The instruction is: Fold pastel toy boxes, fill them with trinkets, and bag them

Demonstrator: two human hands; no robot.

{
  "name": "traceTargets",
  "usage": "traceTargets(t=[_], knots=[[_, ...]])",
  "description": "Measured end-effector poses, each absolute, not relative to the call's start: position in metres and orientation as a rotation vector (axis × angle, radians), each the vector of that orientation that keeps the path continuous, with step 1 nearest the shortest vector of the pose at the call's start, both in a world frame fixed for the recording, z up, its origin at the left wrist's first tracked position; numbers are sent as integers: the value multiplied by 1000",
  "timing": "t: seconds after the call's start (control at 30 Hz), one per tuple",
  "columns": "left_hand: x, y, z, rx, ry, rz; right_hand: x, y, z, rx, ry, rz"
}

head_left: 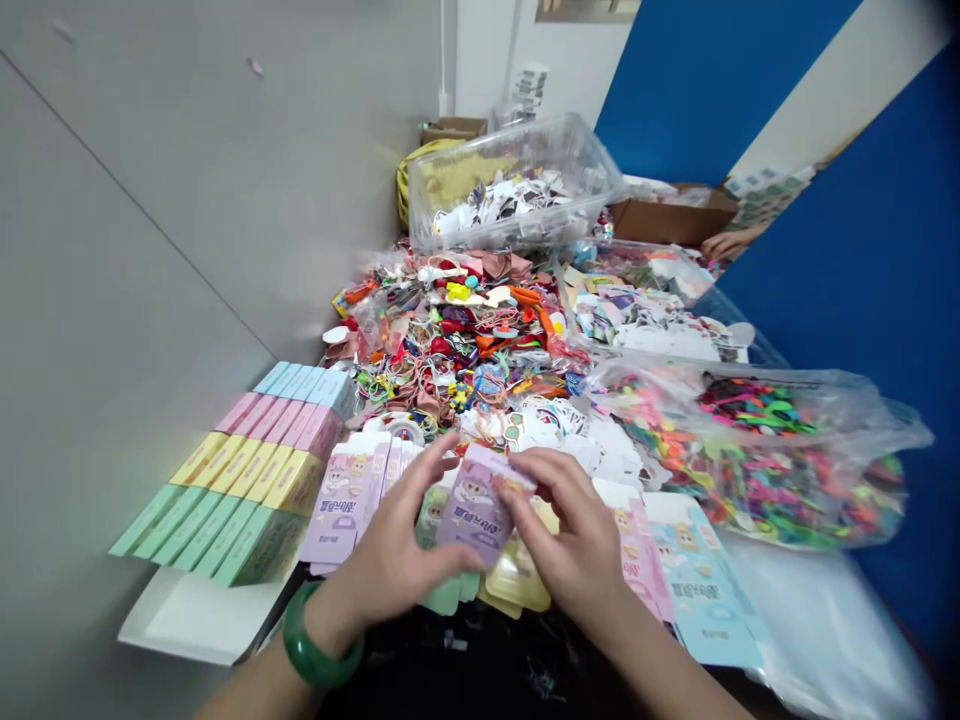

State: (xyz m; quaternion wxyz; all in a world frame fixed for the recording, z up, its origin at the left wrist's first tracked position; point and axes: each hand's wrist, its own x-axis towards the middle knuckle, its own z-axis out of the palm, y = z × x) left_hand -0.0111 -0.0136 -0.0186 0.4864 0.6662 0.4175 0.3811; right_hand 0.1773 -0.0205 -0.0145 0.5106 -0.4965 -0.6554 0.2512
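A small purple printed box (472,510) is held up in front of me. My right hand (574,535) is closed on its upper right side, thumb and fingers at the top end. Around the box's left side, my left hand (401,540) is open with fingers apart; its thumb overlaps the lower edge, and I cannot tell if it presses there. Below lie flat green cartons (442,595) and yellow cartons (521,575), partly hidden by the hands. Flat purple cartons (337,500) lie at the left, with pink cartons (637,550) and blue cartons (705,580) at the right.
Filled boxes (247,460) stand in coloured rows against the grey wall, by a white open carton (199,610). Small trinkets (465,340) are heaped behind. A clear bin (517,190) of paper cutouts and plastic bags (795,450) stand beyond. Another person's hand (731,243) shows far right.
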Motion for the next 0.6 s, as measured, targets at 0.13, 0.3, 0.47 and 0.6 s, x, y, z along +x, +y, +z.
traceTargets(t=[0.13,0.3,0.47,0.6], knots=[[4,-27,-14,1888,1314,907,170,-29,-9,-1113,-1711,525],[15,-34,-21,1973,1471,962,164,-32,0,-1128,-1667,641],[16,-36,-25,2077,1608,1029,163,-31,9,-1143,-1630,810],[10,-34,-24,2279,1436,1008,167,-24,22,-1209,-1863,1026]])
